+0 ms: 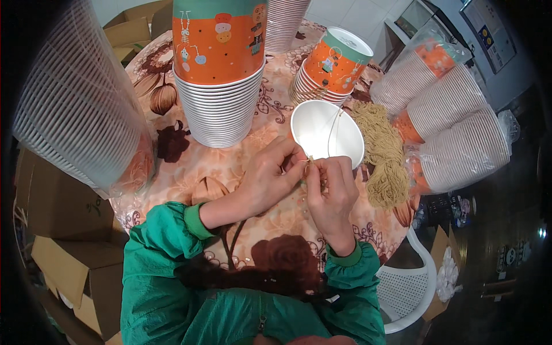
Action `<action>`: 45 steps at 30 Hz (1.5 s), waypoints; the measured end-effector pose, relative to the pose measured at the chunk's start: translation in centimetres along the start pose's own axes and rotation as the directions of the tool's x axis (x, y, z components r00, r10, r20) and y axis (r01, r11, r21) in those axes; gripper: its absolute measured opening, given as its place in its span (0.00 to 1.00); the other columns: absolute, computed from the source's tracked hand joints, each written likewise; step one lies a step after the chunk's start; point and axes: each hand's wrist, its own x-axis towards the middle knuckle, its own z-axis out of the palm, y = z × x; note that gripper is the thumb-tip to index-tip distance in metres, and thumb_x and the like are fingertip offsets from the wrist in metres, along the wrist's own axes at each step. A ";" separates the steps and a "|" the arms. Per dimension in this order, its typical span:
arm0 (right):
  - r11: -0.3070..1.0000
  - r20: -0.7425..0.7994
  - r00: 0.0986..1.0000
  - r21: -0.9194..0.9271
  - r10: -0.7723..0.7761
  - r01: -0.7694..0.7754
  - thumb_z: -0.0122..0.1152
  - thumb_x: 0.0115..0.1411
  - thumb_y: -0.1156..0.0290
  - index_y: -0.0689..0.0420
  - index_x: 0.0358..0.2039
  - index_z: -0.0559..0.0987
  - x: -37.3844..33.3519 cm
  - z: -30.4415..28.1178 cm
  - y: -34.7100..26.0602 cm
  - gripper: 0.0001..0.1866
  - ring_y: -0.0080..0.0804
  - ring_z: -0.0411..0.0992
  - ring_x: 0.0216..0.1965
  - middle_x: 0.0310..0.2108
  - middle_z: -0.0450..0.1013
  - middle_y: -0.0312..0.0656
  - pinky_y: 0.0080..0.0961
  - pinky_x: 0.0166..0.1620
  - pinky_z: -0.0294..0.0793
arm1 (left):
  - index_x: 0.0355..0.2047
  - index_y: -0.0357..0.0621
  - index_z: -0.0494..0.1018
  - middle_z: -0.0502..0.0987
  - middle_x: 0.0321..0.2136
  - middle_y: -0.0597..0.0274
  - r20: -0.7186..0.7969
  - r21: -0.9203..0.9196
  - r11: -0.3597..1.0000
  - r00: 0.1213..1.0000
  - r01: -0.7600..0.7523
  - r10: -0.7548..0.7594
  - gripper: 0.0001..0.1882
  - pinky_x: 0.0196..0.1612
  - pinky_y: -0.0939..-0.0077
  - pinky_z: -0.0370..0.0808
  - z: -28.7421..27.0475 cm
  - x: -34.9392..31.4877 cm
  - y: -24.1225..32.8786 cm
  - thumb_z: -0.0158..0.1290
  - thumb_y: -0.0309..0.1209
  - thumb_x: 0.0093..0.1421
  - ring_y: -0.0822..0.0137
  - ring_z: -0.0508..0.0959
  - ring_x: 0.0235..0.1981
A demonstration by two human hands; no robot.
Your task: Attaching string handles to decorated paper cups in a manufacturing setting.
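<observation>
My left hand (267,175) and my right hand (333,198) meet at the near rim of a paper bucket (313,126). Its white inside faces up toward me. Both hands are closed in a pinch on a thin tan cord (311,159), fingertips almost touching. More of that cord (330,135) loops up across the bucket's inside. A knot or small bunch seems to sit between the fingertips, too small to make out. Beside the bucket, right of my right hand, lies a thick hank of tan cords (379,155).
A tall stack of orange and green paper buckets (218,109) stands behind my left hand. Another short stack (336,60) is beyond the bucket. Plastic-wrapped stacks flank the table at left (86,103) and right (460,149). A white chair (411,282) and cardboard boxes (75,259) surround the flowered tablecloth (195,172).
</observation>
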 end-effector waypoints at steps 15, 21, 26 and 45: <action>1.000 0.081 0.997 0.021 0.007 -0.009 0.60 0.61 0.79 0.61 0.36 0.76 0.6 -0.7 -0.5 0.03 0.47 0.72 0.32 0.32 0.68 0.46 0.40 0.34 0.71 | 0.34 0.37 0.73 0.72 0.33 0.56 0.350 0.572 0.343 0.600 -0.745 0.720 0.12 0.31 0.66 0.73 -1.6 1.3 0.1 0.61 0.25 0.51 0.58 0.75 0.31; 0.999 0.130 0.991 -0.036 -0.029 0.034 0.58 0.61 0.79 0.60 0.37 0.76 0.6 -0.9 -0.8 0.04 0.47 0.71 0.35 0.33 0.67 0.46 0.40 0.36 0.71 | 0.47 0.34 0.70 0.75 0.32 0.54 0.244 0.517 0.511 0.690 -0.687 0.681 0.20 0.32 0.65 0.75 -1.1 0.9 -0.7 0.62 0.19 0.53 0.55 0.77 0.31; 0.992 0.170 0.983 -0.093 -0.068 0.085 0.59 0.59 0.79 0.60 0.36 0.75 0.7 -1.1 -0.8 0.05 0.47 0.70 0.36 0.33 0.65 0.46 0.41 0.37 0.70 | 0.46 0.35 0.75 0.77 0.33 0.52 0.058 0.339 0.829 0.889 -0.446 0.454 0.19 0.32 0.68 0.76 -0.5 0.4 -0.6 0.61 0.15 0.53 0.57 0.79 0.31; 0.988 0.166 0.982 -0.113 -0.085 0.105 0.60 0.57 0.77 0.61 0.35 0.76 0.6 -1.3 -0.5 0.05 0.47 0.70 0.36 0.34 0.65 0.46 0.42 0.34 0.70 | 0.40 0.37 0.75 0.74 0.36 0.54 0.285 0.517 0.541 0.729 -0.664 0.622 0.16 0.35 0.66 0.77 -1.4 0.8 0.6 0.63 0.21 0.51 0.56 0.78 0.36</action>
